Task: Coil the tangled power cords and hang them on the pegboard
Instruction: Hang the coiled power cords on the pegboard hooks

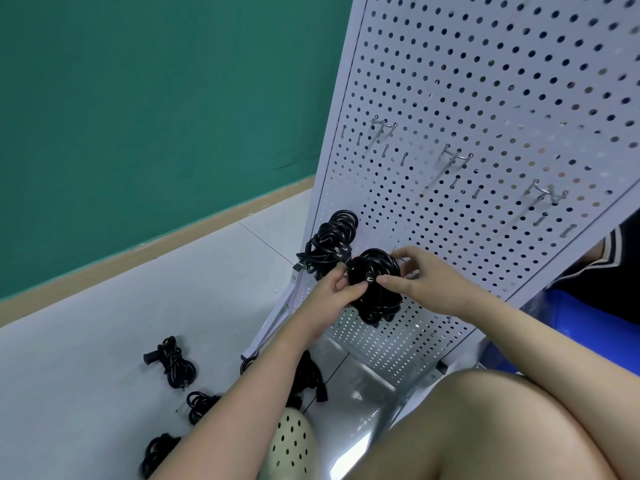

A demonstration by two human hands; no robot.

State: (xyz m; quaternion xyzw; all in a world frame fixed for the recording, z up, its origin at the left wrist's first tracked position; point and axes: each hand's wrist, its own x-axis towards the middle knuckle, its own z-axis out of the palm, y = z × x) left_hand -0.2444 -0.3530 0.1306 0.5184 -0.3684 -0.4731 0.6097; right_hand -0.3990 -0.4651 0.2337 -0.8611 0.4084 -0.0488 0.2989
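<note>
A white pegboard leans in front of me, with metal hooks across its middle. One coiled black cord hangs low on its left side. Beside it, a second black coil sits against the board between my hands. My left hand grips the coil's left side. My right hand pinches its right side, fingers near a hook. Several more black cords lie on the floor, one bundle at lower left and others partly hidden by my left forearm.
Three double hooks stick out of the board, bare. The board's perforated base tray sits below the coil. A cream perforated shoe and my bare knee fill the lower frame. A green wall stands left.
</note>
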